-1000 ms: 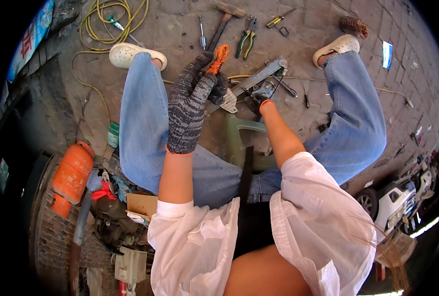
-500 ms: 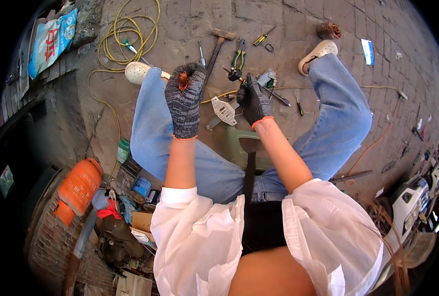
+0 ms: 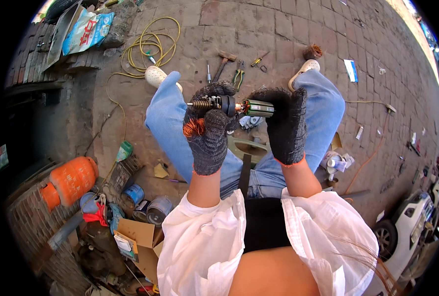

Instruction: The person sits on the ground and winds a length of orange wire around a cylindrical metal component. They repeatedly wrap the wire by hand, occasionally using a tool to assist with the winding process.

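Between my two gloved hands I hold a motor armature (image 3: 259,108) sideways, with a grooved metal core, a copper band and a black collar. At its left end a spring-like spiral part sits on the shaft. My left hand (image 3: 207,148) is closed around the collar end, thumb against it. A tuft of loose copper wire (image 3: 193,127) sticks out of the same hand. My right hand (image 3: 287,128) is closed on the core's right end, hiding that tip. Below the armature, a grey metal part (image 3: 250,122) is partly covered by my hands.
Beyond my hands lie a hammer (image 3: 226,57), pliers (image 3: 239,75) and a screwdriver (image 3: 260,58). A yellow hose (image 3: 152,37) coils at far left; a wire coil (image 3: 313,51) stands by my right shoe. An orange gas cylinder (image 3: 74,180) and cardboard box (image 3: 138,232) are at left.
My hands have come closer to me, and the armature is now plainly seen between them. My right hand has shifted right and turned. The whole view has shifted too.
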`<action>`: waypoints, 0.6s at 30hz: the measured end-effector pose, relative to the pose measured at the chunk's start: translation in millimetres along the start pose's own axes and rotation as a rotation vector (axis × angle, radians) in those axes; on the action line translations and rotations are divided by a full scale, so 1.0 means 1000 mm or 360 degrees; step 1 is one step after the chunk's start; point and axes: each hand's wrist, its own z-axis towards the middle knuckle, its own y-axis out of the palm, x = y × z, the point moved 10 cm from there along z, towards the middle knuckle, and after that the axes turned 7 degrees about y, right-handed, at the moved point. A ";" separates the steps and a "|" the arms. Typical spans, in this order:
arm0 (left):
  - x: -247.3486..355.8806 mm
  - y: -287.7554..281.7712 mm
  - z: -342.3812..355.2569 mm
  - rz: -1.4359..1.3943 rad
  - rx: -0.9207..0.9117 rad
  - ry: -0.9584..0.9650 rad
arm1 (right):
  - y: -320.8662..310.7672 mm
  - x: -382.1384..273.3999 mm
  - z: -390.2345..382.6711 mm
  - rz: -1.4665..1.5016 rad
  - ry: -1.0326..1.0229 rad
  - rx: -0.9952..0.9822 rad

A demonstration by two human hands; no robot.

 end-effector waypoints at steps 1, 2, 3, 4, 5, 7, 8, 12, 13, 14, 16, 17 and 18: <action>0.011 0.002 -0.008 0.0054 -0.0035 0.0053 | 0.004 -0.009 -0.007 0.0042 -0.0033 -0.0092; 0.021 0.003 -0.016 0.0106 -0.0070 0.0104 | 0.009 -0.020 -0.013 0.0086 -0.0064 -0.0182; 0.029 0.005 -0.023 0.0183 -0.0081 0.0156 | 0.014 -0.031 -0.020 0.0131 -0.0090 -0.0273; 0.038 0.007 -0.029 0.0261 -0.0091 0.0209 | 0.017 -0.037 -0.026 0.0205 -0.0046 -0.0297; 0.044 0.010 -0.036 0.0333 -0.0101 0.0255 | 0.017 -0.041 -0.032 0.0274 0.0003 -0.0313; 0.051 0.016 -0.044 0.0304 -0.0168 0.0260 | 0.016 -0.054 -0.042 0.0327 -0.0068 -0.0278; 0.053 0.018 -0.048 0.0287 -0.0152 0.0253 | 0.015 -0.059 -0.048 0.0350 -0.0116 -0.0264; 0.062 0.028 -0.060 0.0224 -0.0176 0.0273 | 0.013 -0.072 -0.060 0.0338 -0.0291 -0.0284; 0.064 0.030 -0.062 0.0212 -0.0175 0.0274 | 0.012 -0.072 -0.063 0.0359 -0.0296 -0.0292; 0.065 0.033 -0.065 0.0201 -0.0174 0.0273 | 0.012 -0.073 -0.066 0.0381 -0.0301 -0.0300; 0.067 0.036 -0.068 0.0164 -0.0169 0.0246 | 0.012 -0.078 -0.072 0.0390 -0.0339 -0.0309; 0.067 0.036 -0.069 0.0150 -0.0165 0.0234 | 0.013 -0.081 -0.076 0.0378 -0.0370 -0.0311; 0.066 0.033 -0.070 0.0143 -0.0159 0.0227 | 0.014 -0.085 -0.078 0.0366 -0.0401 -0.0312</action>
